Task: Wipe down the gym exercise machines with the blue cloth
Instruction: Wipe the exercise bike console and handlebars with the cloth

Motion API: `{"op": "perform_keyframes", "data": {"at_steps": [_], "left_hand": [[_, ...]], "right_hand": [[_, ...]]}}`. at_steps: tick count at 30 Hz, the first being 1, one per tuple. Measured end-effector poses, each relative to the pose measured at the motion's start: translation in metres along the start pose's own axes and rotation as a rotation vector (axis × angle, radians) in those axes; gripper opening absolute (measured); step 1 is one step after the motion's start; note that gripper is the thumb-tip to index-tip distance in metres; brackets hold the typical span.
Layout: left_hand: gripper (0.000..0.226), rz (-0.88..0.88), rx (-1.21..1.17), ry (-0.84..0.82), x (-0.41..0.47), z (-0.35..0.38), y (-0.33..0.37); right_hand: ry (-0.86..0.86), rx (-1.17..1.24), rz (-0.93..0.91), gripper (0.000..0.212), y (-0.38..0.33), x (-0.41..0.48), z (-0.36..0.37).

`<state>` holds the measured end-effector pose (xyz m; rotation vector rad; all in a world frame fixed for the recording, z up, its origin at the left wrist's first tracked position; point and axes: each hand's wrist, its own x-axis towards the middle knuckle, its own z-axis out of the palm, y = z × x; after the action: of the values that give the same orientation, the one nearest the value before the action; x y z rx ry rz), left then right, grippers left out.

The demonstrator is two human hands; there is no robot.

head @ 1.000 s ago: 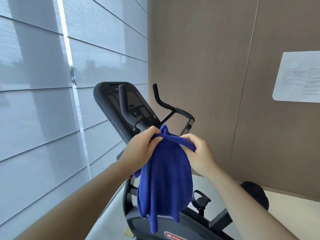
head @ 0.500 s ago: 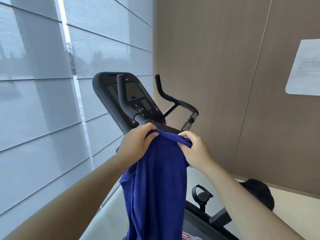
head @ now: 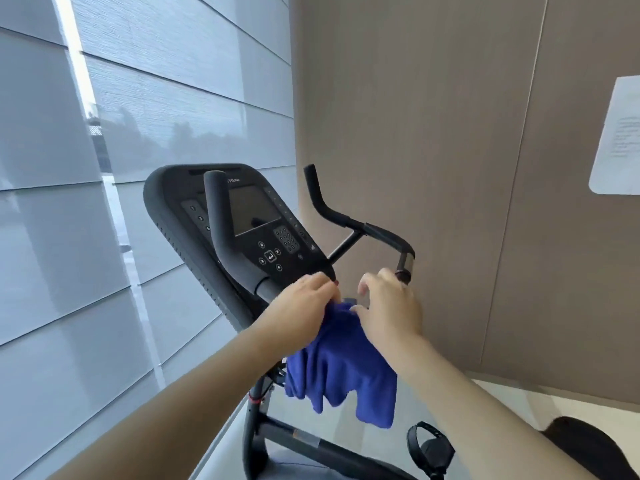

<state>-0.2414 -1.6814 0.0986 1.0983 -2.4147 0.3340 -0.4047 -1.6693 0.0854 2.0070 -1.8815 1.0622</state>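
Blue cloth (head: 341, 368); black exercise bike (head: 249, 216); tan wall (head: 415, 116)

VIEWS: 1, head-worn wide-angle | POSITION: at the person's head, just behind the exercise bike (head: 255, 431) | FACING: forward and down, over the console (head: 254, 209), window blinds (head: 156, 81) left, wall panel (head: 415, 133) right | RANGE: near; left hand (head: 304, 306), right hand (head: 389, 306) and blue cloth (head: 343, 368) at frame centre, forearms entering from the bottom edge

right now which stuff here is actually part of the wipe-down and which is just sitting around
Part of the job:
- blue fabric cloth, gripped by the left hand, right hand over it
- black exercise bike console with grey screen
- black curved handlebars

Just around:
- white printed paper sheet
- pale grey window blinds
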Motion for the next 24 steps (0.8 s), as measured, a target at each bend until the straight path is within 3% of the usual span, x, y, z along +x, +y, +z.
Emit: {"op": "perform_keyframes", "data": {"at_steps": [2, 4, 8, 11, 13, 16, 20, 24], "left_hand": [[0.036, 0.109, 0.04, -0.036, -0.013, 0.014, -0.005], [0.045, 0.117, 0.083, -0.009, -0.015, 0.019, -0.011], [0.043, 0.011, 0.141, -0.156, 0.009, 0.018, -0.013], [0.039, -0.01, 0.181, -0.223, 0.017, 0.016, -0.008], [0.047, 0.053, 0.213, -0.164, 0.008, 0.016, -0.006], [0.065, 0.19, 0.219, -0.129, -0.012, 0.017, -0.005], [0.083, 0.179, 0.377, -0.31, 0.003, 0.019, -0.008], [0.078, 0.014, 0.46, -0.368, 0.021, 0.028, 0.014]], "right_hand": [[-0.065, 0.236, -0.047, 0.01, 0.005, -0.012, 0.021], [-0.11, 0.343, -0.093, 0.026, 0.009, -0.019, 0.038], [-0.292, 0.216, -0.114, 0.048, 0.011, -0.007, 0.05], [-0.251, 0.208, -0.184, 0.054, 0.012, -0.01, 0.046], [-0.18, 0.174, -0.26, 0.062, 0.021, -0.028, 0.045], [-0.25, 0.185, -0.35, 0.082, 0.044, -0.044, 0.042], [-0.394, 0.154, -0.445, 0.102, 0.059, -0.018, 0.037], [-0.294, 0.166, -0.457, 0.082, 0.051, -0.012, 0.045]]}}
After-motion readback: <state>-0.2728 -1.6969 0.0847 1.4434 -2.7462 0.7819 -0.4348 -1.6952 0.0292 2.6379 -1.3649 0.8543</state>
